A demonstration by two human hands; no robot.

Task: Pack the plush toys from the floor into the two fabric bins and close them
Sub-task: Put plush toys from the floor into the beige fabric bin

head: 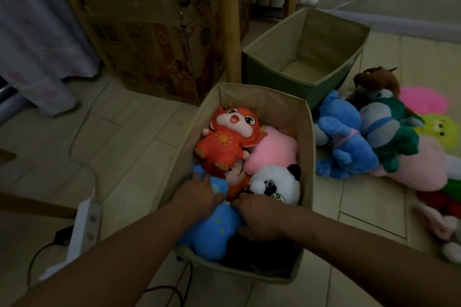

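Two hands are working in the near bin [305, 157]: the left hand [199, 193] and the right hand [259, 217] are both curling their fingers onto a blue plush [212, 232], pressing it down at the bin's six o'clock end. Outward, a red plush [224, 137] is lying at twelve o'clock, a pink one [272, 149] and a panda [277, 183] at three o'clock. I judge the first bin is nearly full; next comes seating this toy, then reaching for the floor pile [369, 137] at three o'clock. The far bin [269, 40], at one o'clock, is sitting open. Fingertips are sinking out of sight; something dark under the right wrist is unreadable, and no lids are showing.
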